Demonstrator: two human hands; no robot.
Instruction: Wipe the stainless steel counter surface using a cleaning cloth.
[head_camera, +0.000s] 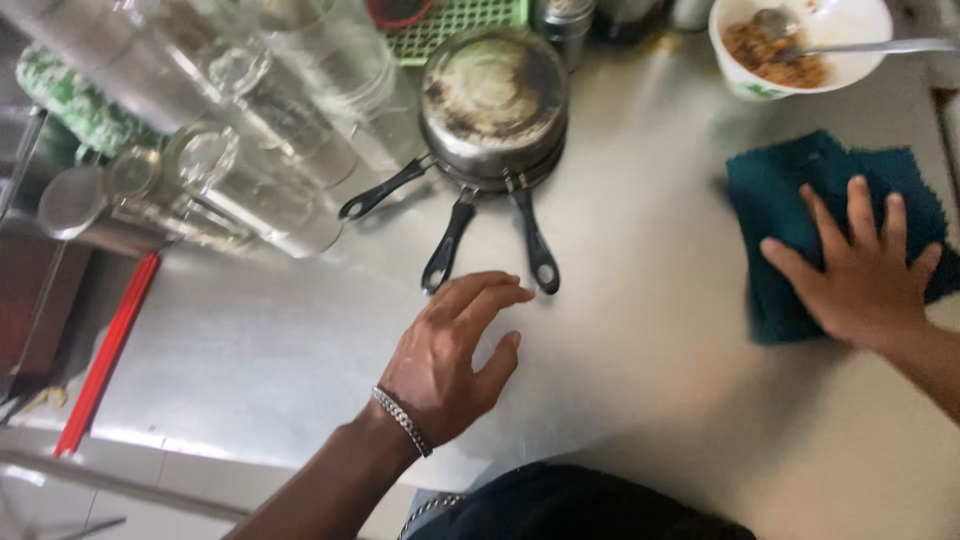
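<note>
Fingers (850, 215) of right hand (868, 285) splayed flat on nubby teal cloth (790, 190); left hand (450, 360) loosely open over smooth steel counter (640, 330).

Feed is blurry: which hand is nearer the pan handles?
Left. The left hand hovers just below the pan handles; the right hand lies flat on the cloth, far right.

1. You have no packages, labels, signs or screens before you in this view.
2. The things on the steel counter show bare surfaces only, with no sticker or print on them that you could make out.
3. The top edge is cropped and blurred, so something of that kind may sit there unseen.
</note>
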